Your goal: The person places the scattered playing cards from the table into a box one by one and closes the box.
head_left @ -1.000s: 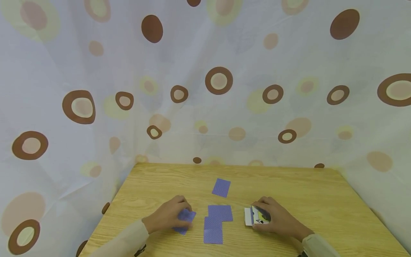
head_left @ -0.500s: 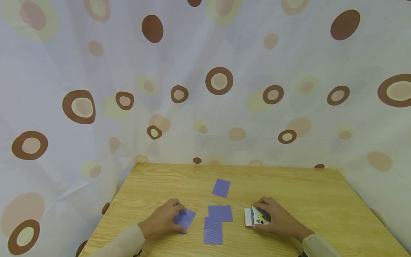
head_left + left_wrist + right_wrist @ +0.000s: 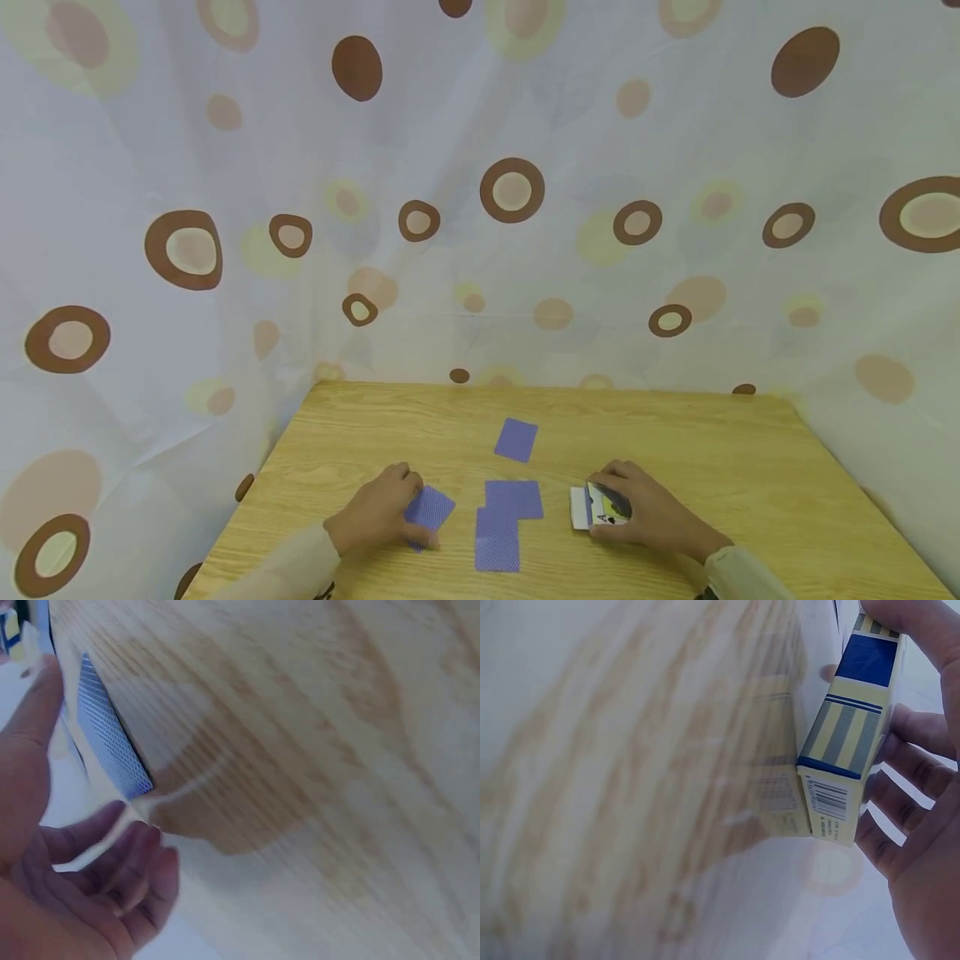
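Note:
My left hand [image 3: 375, 512] is at the left of a blue-backed playing card [image 3: 432, 508], thumb and fingers spread apart around the card's left side. In the left wrist view this card [image 3: 109, 731] lies on the wooden table, fingertips close to its near corner and nothing gripped between them. My right hand [image 3: 654, 518] grips a playing card box [image 3: 606, 505] from the right, thumb on one side and fingers on the other. An ace shows on the box's top, and a white flap sticks out at its left end. The right wrist view shows a striped side with a barcode [image 3: 827, 799].
Between the hands lie two overlapping face-down cards, one crosswise [image 3: 525, 497] and one lengthwise [image 3: 497, 542]. Another face-down card [image 3: 516, 440] lies farther back. A patterned curtain [image 3: 555, 350] stands behind and beside the wooden table [image 3: 675, 425].
My left hand has drawn back to the left, uncovering more of the card beside it. The right hand, the box and the other cards stay in place.

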Available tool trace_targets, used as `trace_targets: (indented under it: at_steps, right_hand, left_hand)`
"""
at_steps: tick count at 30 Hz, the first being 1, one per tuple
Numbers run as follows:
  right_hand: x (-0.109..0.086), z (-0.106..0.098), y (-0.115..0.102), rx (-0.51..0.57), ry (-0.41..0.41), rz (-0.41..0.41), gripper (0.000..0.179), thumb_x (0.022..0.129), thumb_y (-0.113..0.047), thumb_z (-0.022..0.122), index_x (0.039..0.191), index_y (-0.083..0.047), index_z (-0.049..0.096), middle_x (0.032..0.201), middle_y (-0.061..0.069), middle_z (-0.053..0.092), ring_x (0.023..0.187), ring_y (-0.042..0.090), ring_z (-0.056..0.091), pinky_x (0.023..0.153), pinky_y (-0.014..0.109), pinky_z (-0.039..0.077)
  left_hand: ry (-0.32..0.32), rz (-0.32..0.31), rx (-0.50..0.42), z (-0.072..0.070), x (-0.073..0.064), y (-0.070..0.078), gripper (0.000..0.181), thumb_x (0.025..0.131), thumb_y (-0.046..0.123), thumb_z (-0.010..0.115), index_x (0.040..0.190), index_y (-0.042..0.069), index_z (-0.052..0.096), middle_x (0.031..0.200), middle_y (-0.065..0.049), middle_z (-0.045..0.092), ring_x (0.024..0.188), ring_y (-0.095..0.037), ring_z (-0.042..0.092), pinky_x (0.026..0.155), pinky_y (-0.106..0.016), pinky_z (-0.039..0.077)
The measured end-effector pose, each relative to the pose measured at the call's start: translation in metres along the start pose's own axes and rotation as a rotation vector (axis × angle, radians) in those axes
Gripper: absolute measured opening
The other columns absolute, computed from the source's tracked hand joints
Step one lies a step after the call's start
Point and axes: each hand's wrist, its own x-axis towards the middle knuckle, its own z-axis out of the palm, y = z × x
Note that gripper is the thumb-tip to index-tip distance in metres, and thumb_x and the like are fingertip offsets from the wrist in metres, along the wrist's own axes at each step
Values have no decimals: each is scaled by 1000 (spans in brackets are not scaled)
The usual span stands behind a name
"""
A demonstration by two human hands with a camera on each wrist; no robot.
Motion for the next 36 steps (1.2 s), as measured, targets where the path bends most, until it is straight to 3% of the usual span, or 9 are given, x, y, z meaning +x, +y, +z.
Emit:
trace_targets:
  at_steps: [4, 8, 18, 23, 30, 36]
  right_hand:
    - [-1, 3, 2, -6, -2, -4, 75, 85, -67, 73, 136, -14, 65, 123, -8, 53, 107, 12, 52, 88, 40, 52]
    - [-2, 7, 3, -11, -1, -8, 75, 85, -68, 72, 136, -14, 65, 123, -9, 54, 108, 12, 53, 89, 41, 52]
    - [0, 5, 0, 15, -8, 0, 75, 86, -67, 73, 138, -13, 64, 124, -8, 53, 108, 13, 53, 89, 43, 52]
    - [0, 4, 1, 13, -10, 0, 76, 86, -67, 72, 138, -13, 64, 124, -7, 53, 108, 13, 53, 89, 42, 52]
    - [2, 4, 4, -8, -4, -7, 76, 86, -68, 71, 138, -14, 64, 124, -8, 53, 107, 12, 52, 88, 40, 51]
    - [1, 4, 5, -16, 12, -25, 75, 86, -67, 72, 136, -13, 65, 124, -8, 54, 109, 12, 52, 90, 43, 52]
  left_hand:
    - [0, -14, 36, 0, -1, 5, 82, 71, 72, 80, 109, 1, 64, 100, -1, 53, 85, -13, 48, 67, -28, 52]
    - [-31, -60, -21, 0, 0, 4, 73, 68, 62, 88, 103, 3, 63, 95, 0, 52, 82, -12, 47, 64, -25, 49]
    - [-104, -135, -201, -8, 4, 5, 62, 67, 35, 96, 106, 0, 62, 97, -5, 56, 89, -19, 52, 77, -34, 52]
    - [-106, -111, -195, -9, 6, 4, 59, 68, 36, 96, 105, 5, 62, 98, -2, 55, 88, -16, 51, 77, -31, 51]
    - [-101, -28, -100, -10, 9, 1, 52, 72, 38, 94, 103, 5, 70, 94, 4, 57, 84, -10, 51, 75, -25, 51]
    - [-119, -13, -164, -13, 9, 3, 53, 72, 33, 95, 103, 9, 60, 99, 2, 59, 89, -13, 55, 78, -28, 51]
